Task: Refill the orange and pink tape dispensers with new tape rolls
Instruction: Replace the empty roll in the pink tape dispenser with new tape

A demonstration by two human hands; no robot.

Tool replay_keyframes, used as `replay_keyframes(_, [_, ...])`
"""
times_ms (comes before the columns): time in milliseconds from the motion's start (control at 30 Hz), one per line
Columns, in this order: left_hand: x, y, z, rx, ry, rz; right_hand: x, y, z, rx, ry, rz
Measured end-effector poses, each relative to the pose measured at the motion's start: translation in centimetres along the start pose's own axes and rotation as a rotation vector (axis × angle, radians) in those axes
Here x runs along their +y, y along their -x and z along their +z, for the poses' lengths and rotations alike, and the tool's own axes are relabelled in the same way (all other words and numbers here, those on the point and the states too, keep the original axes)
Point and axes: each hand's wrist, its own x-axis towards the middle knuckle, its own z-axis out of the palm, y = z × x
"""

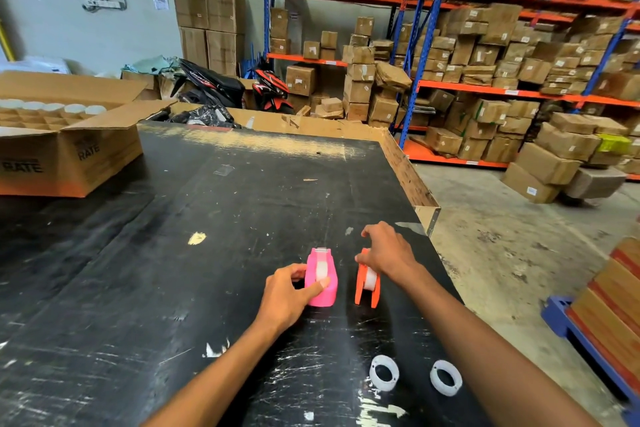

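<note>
A pink tape dispenser (323,276) stands on the black table (207,218), a pale tape roll showing in its slot. My left hand (289,293) grips its left side, thumb lying across the roll. Just to the right stands an orange tape dispenser (367,284), also with a pale roll in it. My right hand (384,251) rests over its front end, fingertips pinched at the top. Two white ring-shaped tape rolls or cores (383,373) (445,377) lie flat on the table near me, by my right forearm.
An open cardboard box (69,149) with divider cells and several white rolls sits at the table's far left. A cardboard strip (405,163) lines the right table edge. Beyond are shelves of cartons (485,62), parked scooters (214,87) and a blue pallet with boxes (595,322).
</note>
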Motion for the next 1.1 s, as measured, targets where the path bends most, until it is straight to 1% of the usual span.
replay_keyframes(100, [0.0,0.0,0.0,0.001,0.001,-0.003,0.1,0.5,-0.1,-0.037,0.042,0.041])
replay_keyframes(233, [0.1,0.0,0.0,0.003,0.005,-0.006,-0.1,1.3,0.3,-0.124,-0.040,0.098])
replay_keyframes(767, [0.2,0.0,0.0,-0.019,-0.010,-0.029,-0.6,1.8,0.8,-0.120,-0.150,0.118])
replay_keyframes(833, [0.4,0.1,-0.1,-0.024,-0.030,-0.053,-0.5,2.0,0.7,-0.115,-0.178,0.124])
replay_keyframes(900, [0.5,0.1,-0.2,0.013,-0.090,-0.067,-0.2,2.4,0.3,-0.101,-0.169,0.132])
replay_keyframes(967, [1.1,0.4,-0.4,0.102,-0.177,0.004,0.6,2.8,-0.2,-0.078,-0.122,0.135])
replay_keyframes(1033, [2.2,1.1,-0.6,0.173,-0.200,0.167,1.5,3.7,-1.1,-0.049,-0.080,0.133])
replay_keyframes(1100, [3.5,1.9,-0.5,0.148,-0.174,0.318,2.6,4.6,-2.1,-0.046,-0.058,0.134])
